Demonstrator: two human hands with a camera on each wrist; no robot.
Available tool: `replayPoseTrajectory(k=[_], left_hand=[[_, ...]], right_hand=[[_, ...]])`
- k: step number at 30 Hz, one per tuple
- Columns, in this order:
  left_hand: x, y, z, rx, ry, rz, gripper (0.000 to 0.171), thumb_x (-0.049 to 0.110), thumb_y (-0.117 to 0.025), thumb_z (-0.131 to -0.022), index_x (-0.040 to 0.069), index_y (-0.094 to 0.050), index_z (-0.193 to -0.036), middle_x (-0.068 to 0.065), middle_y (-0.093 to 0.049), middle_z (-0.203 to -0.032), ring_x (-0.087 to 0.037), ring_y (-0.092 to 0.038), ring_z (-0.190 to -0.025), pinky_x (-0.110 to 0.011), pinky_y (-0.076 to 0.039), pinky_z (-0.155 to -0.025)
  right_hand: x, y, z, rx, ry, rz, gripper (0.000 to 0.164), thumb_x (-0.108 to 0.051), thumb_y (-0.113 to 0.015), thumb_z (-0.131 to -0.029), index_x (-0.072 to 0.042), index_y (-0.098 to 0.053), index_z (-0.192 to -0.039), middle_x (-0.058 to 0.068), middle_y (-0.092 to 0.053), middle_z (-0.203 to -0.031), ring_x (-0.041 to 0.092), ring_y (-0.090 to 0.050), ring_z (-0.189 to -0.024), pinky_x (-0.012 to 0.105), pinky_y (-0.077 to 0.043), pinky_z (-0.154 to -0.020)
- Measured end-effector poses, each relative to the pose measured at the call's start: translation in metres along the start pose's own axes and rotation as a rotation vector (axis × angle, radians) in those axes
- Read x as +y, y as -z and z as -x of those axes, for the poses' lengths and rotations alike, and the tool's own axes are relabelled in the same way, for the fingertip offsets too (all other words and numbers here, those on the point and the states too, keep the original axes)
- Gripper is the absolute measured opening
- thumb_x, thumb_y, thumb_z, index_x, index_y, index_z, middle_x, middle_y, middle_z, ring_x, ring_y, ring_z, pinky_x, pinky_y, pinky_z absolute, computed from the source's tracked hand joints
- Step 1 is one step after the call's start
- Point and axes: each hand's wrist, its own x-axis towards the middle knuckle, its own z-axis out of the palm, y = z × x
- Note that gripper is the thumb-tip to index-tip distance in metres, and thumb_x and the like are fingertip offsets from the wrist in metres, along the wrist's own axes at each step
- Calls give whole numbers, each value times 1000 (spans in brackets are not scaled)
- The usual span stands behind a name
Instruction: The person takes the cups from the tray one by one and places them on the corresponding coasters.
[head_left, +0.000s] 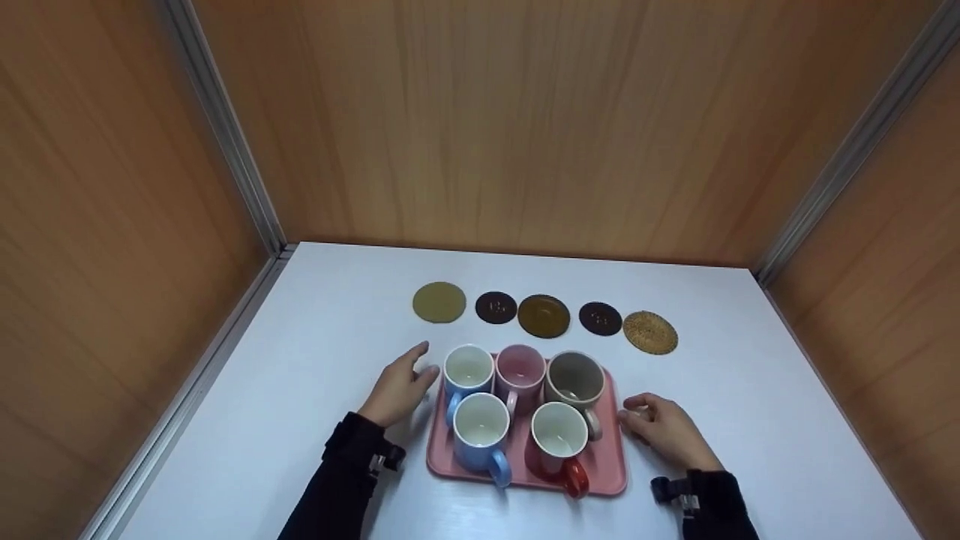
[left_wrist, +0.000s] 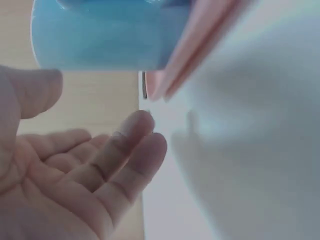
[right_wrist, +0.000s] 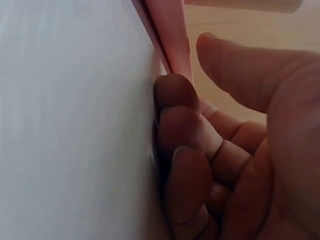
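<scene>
Several mugs stand upright on a pink tray. In its back row are a light blue mug, a pink mug and a grey mug. The front row has another blue mug and a white mug with a red handle. My left hand is beside the tray's left edge, thumb and fingers spread, holding nothing. At the right edge is my right hand, its fingers loosely bent. The right wrist view shows its fingertips right at the tray's rim, the thumb apart.
Behind the tray a row of flat round coasters lies on the white table: an olive coaster, a dark coaster, a brown coaster, another dark coaster and a gold coaster. Wooden panels enclose the back and sides.
</scene>
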Motion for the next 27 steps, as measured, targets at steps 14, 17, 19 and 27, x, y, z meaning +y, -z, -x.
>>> replayPoseTrajectory(k=[14,17,19,27], left_hand=[[11,-12,-25,-4,18,139,44,34,-46,-116,1,-73,-115,-9,-66,-84,-17,-58,-64,-25,-48,-59],[15,-11,-21,-39,62,195,50,44,-44,-115,5,-74,-106,-5,-64,-83,-17,-59,-69,-24,-48,-60],[18,-11,-19,-70,58,186,49,44,-47,-114,5,-75,-112,-8,-69,-91,-18,-61,-76,-25,-49,-63],[24,-15,-19,-105,11,120,34,20,-53,-106,4,-75,-127,-14,-75,-109,-19,-63,-84,-24,-49,-65]], right_hand=[[2,-1,-1,-19,8,-20,47,-44,-73,-100,-7,-71,-130,0,-67,-79,15,-59,-77,27,-45,-73],[2,0,-1,-21,10,-16,47,-45,-73,-100,-8,-71,-130,1,-67,-80,15,-59,-78,27,-46,-74],[3,0,-1,-19,9,-15,47,-44,-73,-100,-8,-71,-130,1,-66,-80,15,-59,-77,28,-46,-74],[4,1,-1,-20,1,3,47,-46,-72,-101,-9,-71,-130,2,-66,-82,16,-58,-78,30,-46,-76]])
